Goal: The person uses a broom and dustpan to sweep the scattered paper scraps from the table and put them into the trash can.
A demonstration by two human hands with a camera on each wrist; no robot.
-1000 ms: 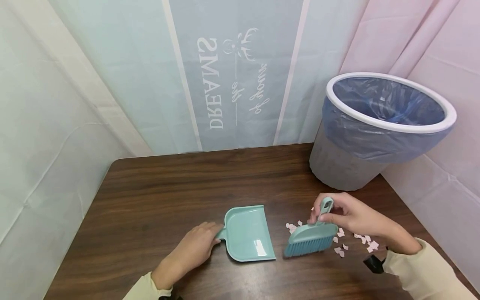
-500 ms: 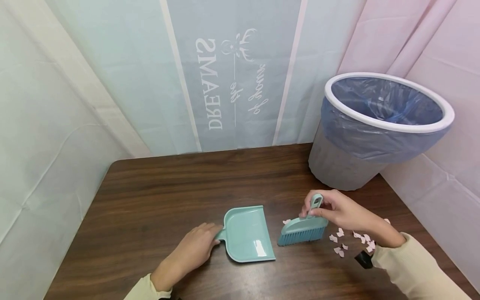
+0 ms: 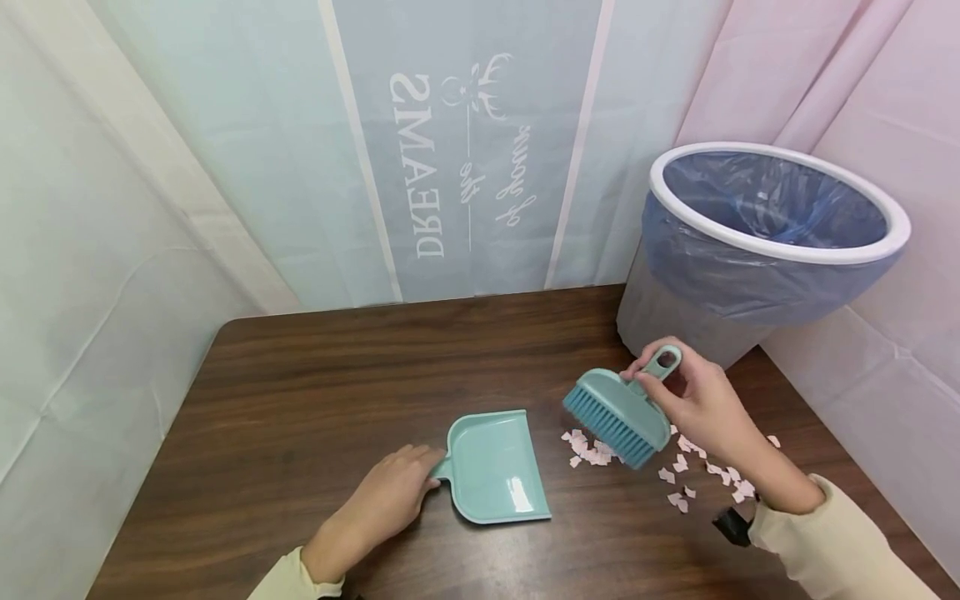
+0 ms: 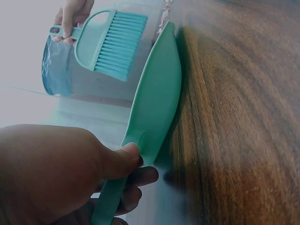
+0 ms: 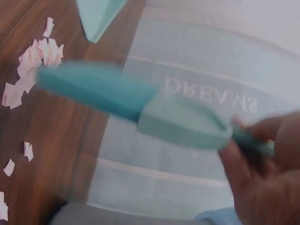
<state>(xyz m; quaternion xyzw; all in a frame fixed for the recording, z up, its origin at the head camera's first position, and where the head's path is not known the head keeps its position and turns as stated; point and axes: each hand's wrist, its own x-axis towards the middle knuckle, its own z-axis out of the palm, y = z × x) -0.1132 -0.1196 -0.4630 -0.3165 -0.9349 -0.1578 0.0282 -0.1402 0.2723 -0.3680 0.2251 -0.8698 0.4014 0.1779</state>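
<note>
My left hand (image 3: 395,486) grips the handle of a mint-green dustpan (image 3: 491,467), thumb on top and fingers beneath in the left wrist view. The dustpan rests on the table with its straight edge facing right. In my right hand (image 3: 703,403) is a matching hand brush (image 3: 618,408), held by its short handle. Its teal bristles (image 4: 122,46) are tilted up off the table in the left wrist view. Pink paper scraps (image 3: 590,450) lie in a small pile between brush and dustpan, partly hidden by the bristles. More loose scraps (image 3: 731,479) are scattered below my right wrist.
A grey bin (image 3: 667,312) with a white rim and blue plastic liner stands at the table's back right corner, just behind my right hand. The dark wood table (image 3: 322,383) meets a printed curtain (image 3: 480,167) at the back. Pale cloth hangs on both sides.
The brush first moves left toward the dustpan, then lifts up and back to the right, its bristles swinging round and uncovering the scrap pile. My left hand and the dustpan stay put.
</note>
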